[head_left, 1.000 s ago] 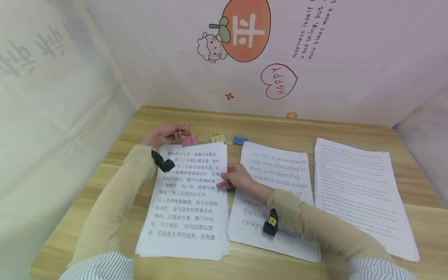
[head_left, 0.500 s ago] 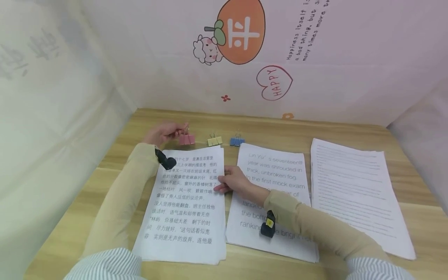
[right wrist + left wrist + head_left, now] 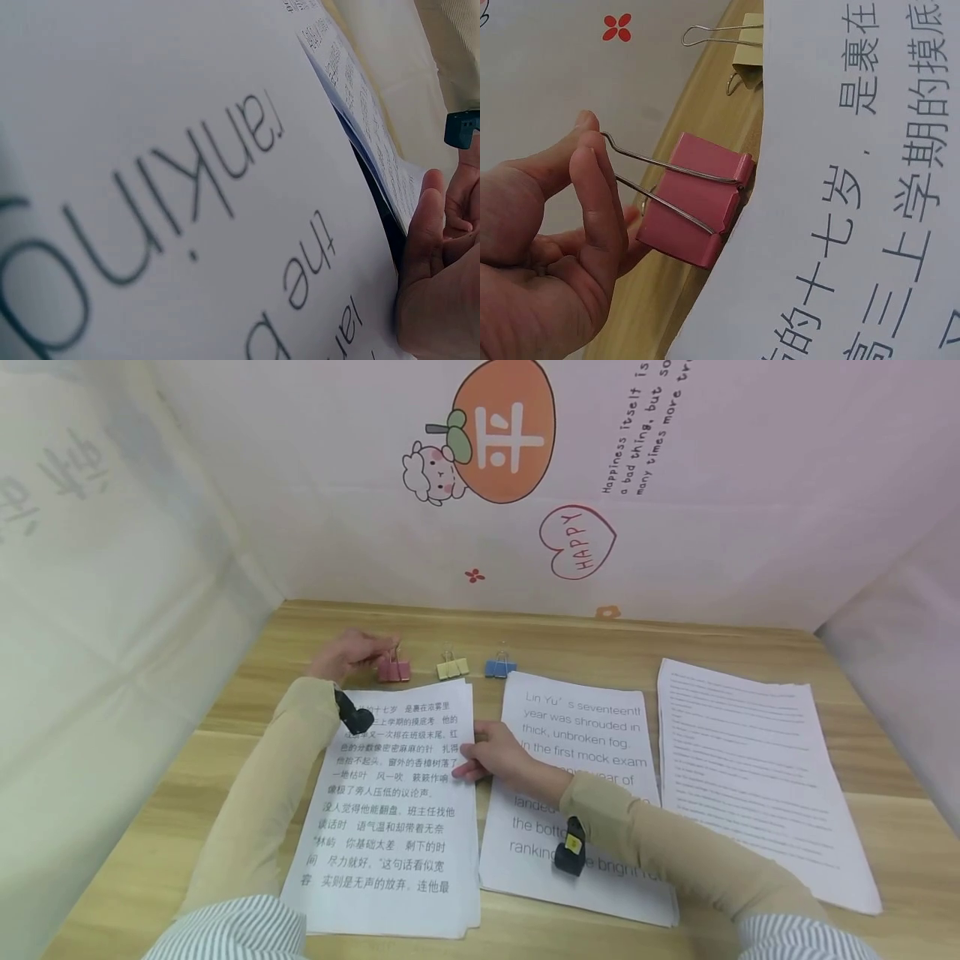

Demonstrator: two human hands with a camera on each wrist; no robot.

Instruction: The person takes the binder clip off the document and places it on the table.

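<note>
In the head view my left hand (image 3: 349, 652) is at the far end of the left paper stack (image 3: 375, 827), which bears large Chinese print. Its fingertips pinch the wire handle of a pink binder clip (image 3: 694, 196), whose mouth faces the stack's far edge, very close to it. My right hand (image 3: 495, 756) holds the same stack by its right edge, thumb over the top sheet and other fingers at the side, partly hidden. A yellow binder clip (image 3: 452, 668) and a blue binder clip (image 3: 500, 668) stand in a row to the right of the pink one.
A middle stack with large English print (image 3: 585, 893) lies under my right forearm. Further right is a stack with small print (image 3: 757, 777). All rest on a wooden table (image 3: 600, 643) walled by printed pale cloth (image 3: 712, 552).
The head view has shifted slightly. The pink clip, overlapping the left stack's far edge before, now shows just beyond it. Both hands keep their hold; the other clips and stacks stay put.
</note>
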